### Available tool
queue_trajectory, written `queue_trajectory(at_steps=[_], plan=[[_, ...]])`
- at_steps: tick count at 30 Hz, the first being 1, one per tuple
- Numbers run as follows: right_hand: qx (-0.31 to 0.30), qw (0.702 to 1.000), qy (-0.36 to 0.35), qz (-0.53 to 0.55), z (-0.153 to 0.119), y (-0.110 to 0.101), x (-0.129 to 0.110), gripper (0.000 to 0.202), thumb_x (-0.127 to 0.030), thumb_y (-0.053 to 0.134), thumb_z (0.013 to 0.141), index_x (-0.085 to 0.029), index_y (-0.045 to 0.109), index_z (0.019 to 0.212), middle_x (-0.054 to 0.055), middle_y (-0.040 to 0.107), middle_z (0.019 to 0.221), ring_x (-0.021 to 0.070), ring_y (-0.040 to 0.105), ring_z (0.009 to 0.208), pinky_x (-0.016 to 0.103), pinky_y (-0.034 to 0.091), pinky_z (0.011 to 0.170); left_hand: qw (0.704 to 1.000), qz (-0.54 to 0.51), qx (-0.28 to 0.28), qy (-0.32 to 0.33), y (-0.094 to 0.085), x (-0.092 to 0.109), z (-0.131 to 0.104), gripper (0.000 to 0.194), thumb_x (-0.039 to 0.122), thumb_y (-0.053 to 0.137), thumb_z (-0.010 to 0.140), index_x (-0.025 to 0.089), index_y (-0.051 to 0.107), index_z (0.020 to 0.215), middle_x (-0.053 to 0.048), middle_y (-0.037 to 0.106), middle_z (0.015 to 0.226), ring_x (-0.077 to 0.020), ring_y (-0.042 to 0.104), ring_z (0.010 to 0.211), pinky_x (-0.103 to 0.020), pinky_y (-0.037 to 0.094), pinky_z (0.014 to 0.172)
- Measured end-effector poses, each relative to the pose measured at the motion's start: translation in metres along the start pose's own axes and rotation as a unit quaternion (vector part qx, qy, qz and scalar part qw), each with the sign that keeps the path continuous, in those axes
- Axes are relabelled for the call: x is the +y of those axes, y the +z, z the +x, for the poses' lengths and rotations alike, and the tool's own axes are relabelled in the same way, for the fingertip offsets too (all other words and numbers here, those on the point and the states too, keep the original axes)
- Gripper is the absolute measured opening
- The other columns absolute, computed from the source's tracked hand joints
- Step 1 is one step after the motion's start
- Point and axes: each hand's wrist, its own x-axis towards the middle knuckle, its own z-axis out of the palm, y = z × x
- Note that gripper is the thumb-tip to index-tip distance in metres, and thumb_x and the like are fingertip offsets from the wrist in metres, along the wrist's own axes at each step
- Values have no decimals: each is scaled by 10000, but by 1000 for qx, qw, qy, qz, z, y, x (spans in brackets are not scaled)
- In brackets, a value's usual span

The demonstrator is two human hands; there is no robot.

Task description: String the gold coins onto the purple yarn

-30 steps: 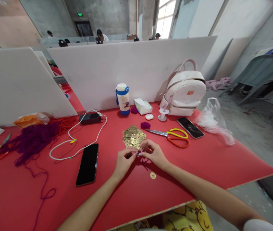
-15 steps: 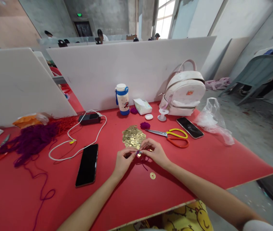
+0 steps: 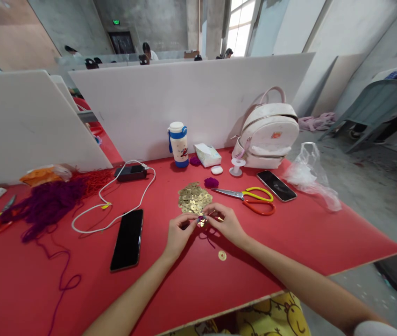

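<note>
A short purple cord (image 3: 212, 243) is held between the two hands, low in the middle of the red tabletop (image 3: 307, 233), with its loose end trailing toward the person. A gold coin (image 3: 202, 224) shows just under the fingertips, by the cord; whether it is threaded on it is too small to tell. The left hand (image 3: 179, 234) pinches the cord, thumb and forefinger together on it. The right hand (image 3: 231, 227) meets it from the other side, its thumb and forefinger likewise closed on the cord, the tips of the two hands nearly touching.

Just beyond the fingers lies a heap of gold coins (image 3: 193, 198) with holes in their middles, while a single coin (image 3: 222, 255) lies flat nearer the person. A small purple yarn ball (image 3: 211, 182) sits beside the heap, close to the tip of scissors (image 3: 244, 195) with one yellow and one orange-red handle. To the right of these lie a phone (image 3: 276, 185) and a clear plastic bag (image 3: 312, 175).

Farther back stand a white spool (image 3: 237, 167), a blue-and-cream bottle (image 3: 179, 145) and a pale backpack (image 3: 268, 135), before a white partition (image 3: 191, 100). Off to the left are a dark phone (image 3: 127, 240), a white cable (image 3: 79, 229) and a tangled purple yarn pile (image 3: 49, 200).
</note>
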Motion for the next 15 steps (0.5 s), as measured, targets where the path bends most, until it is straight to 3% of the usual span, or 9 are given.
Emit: queue_trajectory(at_steps=[6,15], plan=[[-7,997,-46,-57,0,-1,1,171,-154,587,789,-204,670,930,39,665,895,157,638,770,278,538,700,1000,6,1,8,0,-2,0,125,269,688,770,167,760,769,-88,741,852,-198,683,786,-262,523,683],[-32,995,-69,-69,2,-3,-2,121,-185,606,823,-207,672,922,39,642,875,166,606,796,294,499,724,1000,-1,9,2,-1,1,1,123,260,682,754,163,757,761,-88,744,848,-204,687,799,-269,529,697]])
